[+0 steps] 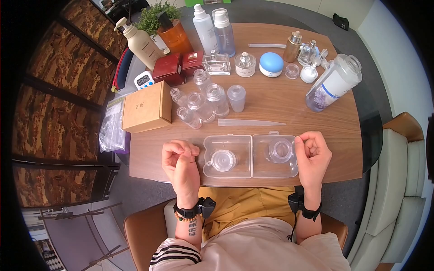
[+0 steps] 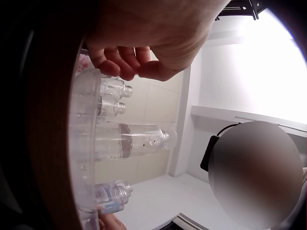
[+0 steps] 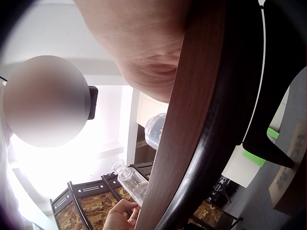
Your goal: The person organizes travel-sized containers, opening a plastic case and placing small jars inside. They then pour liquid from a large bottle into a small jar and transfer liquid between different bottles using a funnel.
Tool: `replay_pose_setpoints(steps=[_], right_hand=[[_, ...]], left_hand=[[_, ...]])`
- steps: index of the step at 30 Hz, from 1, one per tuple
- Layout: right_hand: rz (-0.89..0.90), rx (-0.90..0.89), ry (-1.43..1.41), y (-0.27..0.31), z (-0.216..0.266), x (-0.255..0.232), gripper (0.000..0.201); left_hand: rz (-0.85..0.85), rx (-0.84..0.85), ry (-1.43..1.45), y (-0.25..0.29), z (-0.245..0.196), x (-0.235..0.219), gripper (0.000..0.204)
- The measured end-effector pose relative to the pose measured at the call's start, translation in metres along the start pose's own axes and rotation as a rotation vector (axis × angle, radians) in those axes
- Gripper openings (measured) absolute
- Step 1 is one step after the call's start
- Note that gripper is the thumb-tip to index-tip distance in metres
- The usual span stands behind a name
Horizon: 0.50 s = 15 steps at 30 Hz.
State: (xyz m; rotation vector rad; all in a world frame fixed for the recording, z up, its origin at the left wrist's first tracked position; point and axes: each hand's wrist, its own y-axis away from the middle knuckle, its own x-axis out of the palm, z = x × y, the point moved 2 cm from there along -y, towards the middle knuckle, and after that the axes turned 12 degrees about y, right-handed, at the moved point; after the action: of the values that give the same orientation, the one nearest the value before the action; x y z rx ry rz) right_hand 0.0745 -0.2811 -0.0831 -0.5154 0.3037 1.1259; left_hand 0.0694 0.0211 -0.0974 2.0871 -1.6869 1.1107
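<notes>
A clear hinged case (image 1: 252,169) lies unfolded on the table, with a round lidded container (image 1: 223,161) in its left half and a clear round piece (image 1: 280,151) in its right half. Beside the case's left edge is my left hand (image 1: 181,169), fingers loosely curled, thumb close to the fingertips; nothing is visible in it. In the left wrist view the left hand (image 2: 144,38) hangs above the bottles. My right hand (image 1: 313,156) is at the case's upper right corner, thumb and index tips by the edge; whether they pinch it is unclear. The right wrist view hides its fingertips.
Small clear bottles (image 1: 216,100) stand beyond the case, with a translucent tapered strip (image 1: 251,122) between. A cardboard box (image 1: 147,106) sits left, a large bottle (image 1: 333,83) right. Pump bottles, red boxes, perfume bottles and a blue-lidded jar (image 1: 271,64) line the back.
</notes>
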Motion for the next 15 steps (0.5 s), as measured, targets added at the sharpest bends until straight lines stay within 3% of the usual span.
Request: replay_pose_setpoints(steps=[8, 15], right_hand=[[-0.002, -0.014, 0.007, 0.0, -0.0006, 0.0, 0.009], [0.002, -0.02, 0.005, -0.0003, 0.0006, -0.0004, 0.009]], left_hand=[[-0.014, -0.034, 0.094, 0.0017, -0.0004, -0.0011, 0.01], [-0.111, -0.04, -0.026, 0.002, -0.0001, -0.0002, 0.004]])
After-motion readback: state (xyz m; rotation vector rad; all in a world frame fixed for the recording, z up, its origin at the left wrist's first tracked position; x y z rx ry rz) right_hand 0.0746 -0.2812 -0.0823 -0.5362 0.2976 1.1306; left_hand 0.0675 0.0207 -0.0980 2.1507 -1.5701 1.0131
